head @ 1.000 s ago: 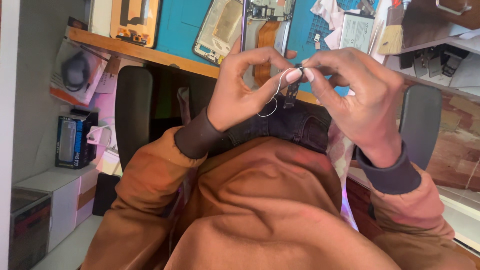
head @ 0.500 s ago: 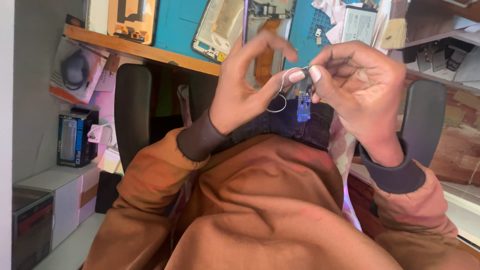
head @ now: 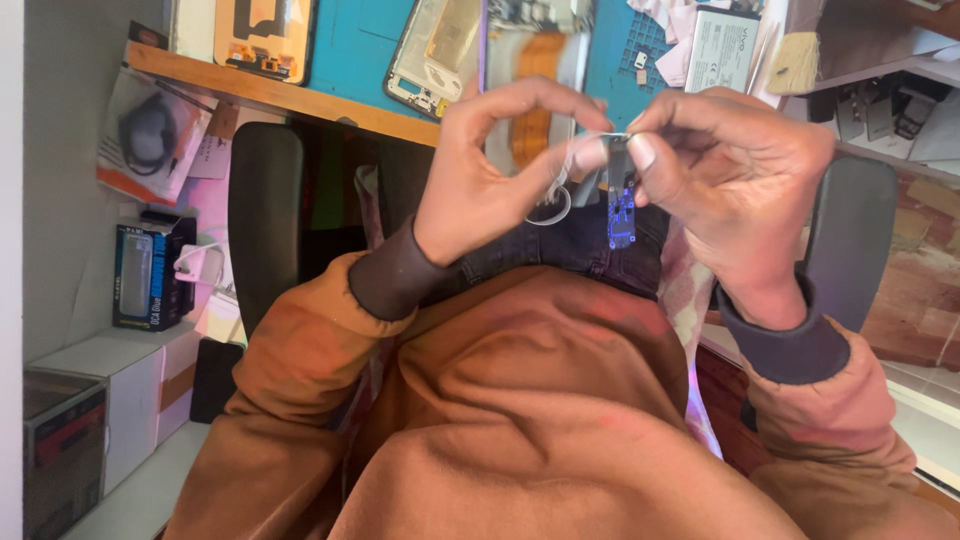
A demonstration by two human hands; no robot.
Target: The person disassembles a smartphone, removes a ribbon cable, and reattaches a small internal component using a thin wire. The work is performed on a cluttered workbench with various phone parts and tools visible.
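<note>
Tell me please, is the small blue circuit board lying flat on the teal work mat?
No, the small blue circuit board hangs in the air, pinched at its top by the right hand, below the teal work mat.

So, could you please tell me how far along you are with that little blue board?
Opened phones already lie on the bench mat. In hand: the right hand pinches the small blue board while the left hand holds a clear strip beside it. The two remain apart.
</note>
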